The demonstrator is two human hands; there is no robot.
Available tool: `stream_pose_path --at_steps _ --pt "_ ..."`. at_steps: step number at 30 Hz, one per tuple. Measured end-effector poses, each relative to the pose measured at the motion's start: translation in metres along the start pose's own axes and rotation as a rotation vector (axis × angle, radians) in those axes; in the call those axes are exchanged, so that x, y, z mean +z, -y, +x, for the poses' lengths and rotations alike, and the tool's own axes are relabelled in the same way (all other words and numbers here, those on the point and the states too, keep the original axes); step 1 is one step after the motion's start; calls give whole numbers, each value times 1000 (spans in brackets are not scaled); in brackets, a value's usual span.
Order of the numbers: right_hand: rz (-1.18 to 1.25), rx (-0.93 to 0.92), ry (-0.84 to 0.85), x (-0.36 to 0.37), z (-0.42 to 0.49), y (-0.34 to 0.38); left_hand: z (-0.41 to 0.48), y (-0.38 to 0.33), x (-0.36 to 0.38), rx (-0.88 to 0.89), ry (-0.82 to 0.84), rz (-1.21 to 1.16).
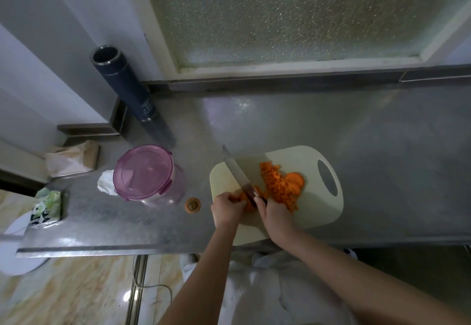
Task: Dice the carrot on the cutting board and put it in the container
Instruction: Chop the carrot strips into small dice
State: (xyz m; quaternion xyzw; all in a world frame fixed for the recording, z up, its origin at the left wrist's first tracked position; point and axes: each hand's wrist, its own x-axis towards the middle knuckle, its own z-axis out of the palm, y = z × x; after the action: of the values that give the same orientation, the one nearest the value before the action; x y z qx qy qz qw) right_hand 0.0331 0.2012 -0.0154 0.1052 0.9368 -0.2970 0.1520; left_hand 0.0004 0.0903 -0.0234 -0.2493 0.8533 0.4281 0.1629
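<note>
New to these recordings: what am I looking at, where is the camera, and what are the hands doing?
No machine here: one wide-angle camera worn on a person's head looks down at their bare hands. The right hand grips a knife, blade across a pale cutting board on a steel counter. The left hand holds down a carrot piece beside the blade. Diced carrot and some slices lie further right on the board. Left of the board are a container with its purple lid on, a cut-off carrot end and a dark flask.

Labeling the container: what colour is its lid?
Translucent pink-purple lid, seen best in the head view.
</note>
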Motion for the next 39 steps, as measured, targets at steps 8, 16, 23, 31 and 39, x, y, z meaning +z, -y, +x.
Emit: stream_pose_path --at_steps 8,16,23,31,39 --pt "117 2 -21 -18 0 -4 1 1 0 18 -16 19" --pt "161 -20 82 -25 -23 -7 0 -1 0 -11 4 27" --pt "156 -18 89 -22 -29 -10 0 -1 0 -30 -1 4" --pt "-61 -4 24 -9 -30 -3 -3 -3 -1 -41 6 -63" --pt "-102 26 61 -5 -21 10 -2 -1 0 -42 -7 -52"
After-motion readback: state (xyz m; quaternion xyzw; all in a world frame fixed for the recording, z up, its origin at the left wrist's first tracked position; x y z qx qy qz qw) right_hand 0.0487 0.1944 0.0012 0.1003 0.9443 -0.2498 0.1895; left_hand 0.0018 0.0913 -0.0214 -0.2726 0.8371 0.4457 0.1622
